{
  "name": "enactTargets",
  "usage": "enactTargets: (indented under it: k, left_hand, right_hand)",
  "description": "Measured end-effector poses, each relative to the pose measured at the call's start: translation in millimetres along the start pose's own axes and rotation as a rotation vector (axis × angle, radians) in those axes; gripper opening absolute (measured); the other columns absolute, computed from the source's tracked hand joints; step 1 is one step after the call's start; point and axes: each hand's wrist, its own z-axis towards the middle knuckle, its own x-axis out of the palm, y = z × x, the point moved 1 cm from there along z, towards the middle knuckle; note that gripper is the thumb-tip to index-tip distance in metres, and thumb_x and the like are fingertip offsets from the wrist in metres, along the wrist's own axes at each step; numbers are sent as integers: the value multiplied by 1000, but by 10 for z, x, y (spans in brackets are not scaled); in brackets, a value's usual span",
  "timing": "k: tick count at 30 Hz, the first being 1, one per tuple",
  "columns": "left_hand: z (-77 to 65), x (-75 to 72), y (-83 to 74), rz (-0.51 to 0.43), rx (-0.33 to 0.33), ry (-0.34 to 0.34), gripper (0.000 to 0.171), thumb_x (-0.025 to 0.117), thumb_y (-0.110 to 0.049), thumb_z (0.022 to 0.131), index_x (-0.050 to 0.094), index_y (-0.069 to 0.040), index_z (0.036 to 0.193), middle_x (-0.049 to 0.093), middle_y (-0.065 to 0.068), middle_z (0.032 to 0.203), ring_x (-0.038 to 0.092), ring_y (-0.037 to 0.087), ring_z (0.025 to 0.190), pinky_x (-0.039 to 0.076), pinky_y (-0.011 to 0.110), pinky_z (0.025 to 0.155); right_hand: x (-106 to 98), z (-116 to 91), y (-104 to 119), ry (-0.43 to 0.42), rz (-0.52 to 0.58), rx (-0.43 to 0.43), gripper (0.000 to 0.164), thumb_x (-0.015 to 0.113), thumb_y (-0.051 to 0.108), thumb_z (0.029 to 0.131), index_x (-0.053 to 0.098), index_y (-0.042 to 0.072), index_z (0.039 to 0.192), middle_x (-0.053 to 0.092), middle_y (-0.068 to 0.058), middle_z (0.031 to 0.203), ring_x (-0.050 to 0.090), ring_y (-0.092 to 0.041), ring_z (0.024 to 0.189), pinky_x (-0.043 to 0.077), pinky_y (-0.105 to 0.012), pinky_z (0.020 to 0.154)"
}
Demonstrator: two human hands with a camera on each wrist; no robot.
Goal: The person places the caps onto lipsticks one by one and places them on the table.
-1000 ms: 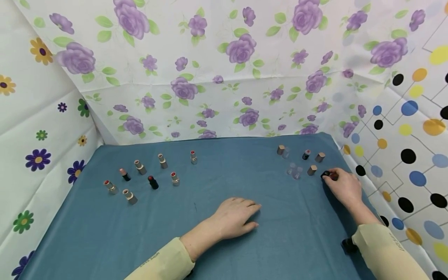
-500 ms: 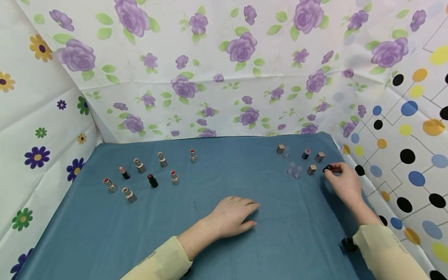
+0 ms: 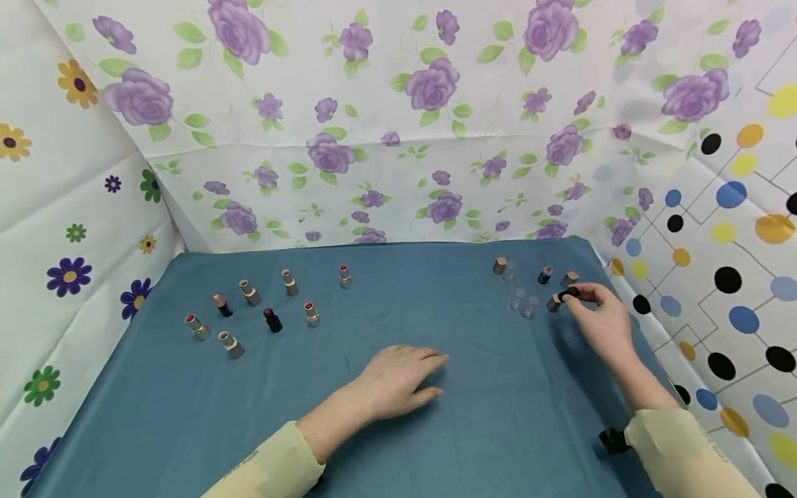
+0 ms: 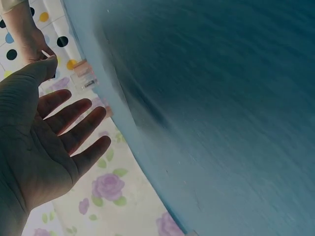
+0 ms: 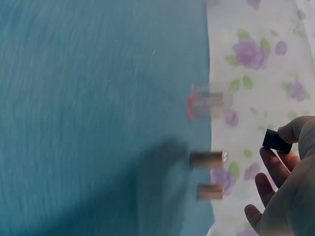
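Note:
In the head view, my right hand (image 3: 602,324) pinches a small black lipstick cap (image 3: 567,294) between thumb and fingers, lifted over the cloth. The right wrist view shows the same black cap (image 5: 275,141) at the fingertips, the other fingers loosely bent. Close by stand a brownish-gold cap (image 3: 553,303), overlapped by the hand's fingertips region, and another gold cap (image 3: 569,279) just behind. My left hand (image 3: 398,382) hovers palm-down over the middle of the cloth, holding nothing. Its fingers are spread and relaxed in the left wrist view.
Several uncapped lipsticks (image 3: 312,315) stand in loose rows at the left of the blue cloth (image 3: 473,443). Back right are clear caps (image 3: 528,307), a third gold cap (image 3: 499,266) and a dark-based lipstick (image 3: 544,275). Patterned sheets (image 3: 386,173) hang around the table.
My right hand has raised the black cap and carried it left and slightly away, over the gold caps. My left hand has drifted a little to the left.

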Motion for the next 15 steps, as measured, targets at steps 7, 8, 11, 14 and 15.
enactTargets:
  k: [7,8,11,14,15]
  left_hand:
    - [-130,-33,115,-30,-47,-21,59,62,-46,103,51,-17,153,55,3,149,54,21,134,43,42,110]
    - [-147,-38,131,-37,-58,-21,59,62,-46,102,51,-18,153,54,2,149,54,21,134,42,43,110]
    - [-201,-58,172,-54,-96,-14,60,62,-47,102,50,-19,153,53,1,150,53,21,135,42,44,111]
    - [-252,-65,211,-68,-122,-14,60,62,-47,102,49,-19,154,53,-1,151,53,20,135,42,44,111]
    - [-267,-64,224,-72,-128,-18,60,62,-46,102,50,-18,153,53,-1,151,53,20,135,42,44,111]
  right_hand:
    - [121,-114,234,43,122,-44,43,62,43,102,64,9,128,64,-8,120,55,-17,113,46,-25,77]
    - [146,-129,266,54,140,-47,42,63,43,102,64,9,129,64,-8,120,56,-15,110,47,-24,76]
    - [229,-180,365,81,191,-63,42,64,39,102,65,9,130,64,-9,120,59,-12,104,49,-21,75]
    - [333,-233,451,115,261,-60,41,65,37,102,64,8,131,64,-9,120,62,-14,101,51,-20,75]
    - [372,-245,477,126,297,-51,41,65,36,102,64,6,132,64,-10,121,62,-14,102,52,-19,77]
